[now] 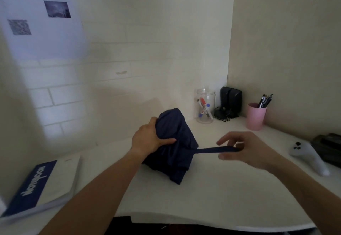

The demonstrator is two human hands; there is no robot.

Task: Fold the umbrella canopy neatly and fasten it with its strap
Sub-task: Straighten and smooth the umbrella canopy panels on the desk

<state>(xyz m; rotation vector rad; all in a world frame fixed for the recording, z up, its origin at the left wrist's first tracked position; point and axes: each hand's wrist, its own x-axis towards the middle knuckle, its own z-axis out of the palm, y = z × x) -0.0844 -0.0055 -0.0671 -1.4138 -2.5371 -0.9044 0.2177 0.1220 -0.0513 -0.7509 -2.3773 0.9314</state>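
Head view: left hand [147, 138] clamps the upright-tilted umbrella [173, 146]; right hand [247, 150] pinches its strap [215, 150] rightward.

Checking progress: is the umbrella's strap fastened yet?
Not fastened. The right hand pulls the strap out sideways from the bunched canopy.

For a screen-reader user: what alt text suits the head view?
A left hand grips a bundled navy fabric umbrella on a white desk, while the right hand pulls its navy strap taut sideways.
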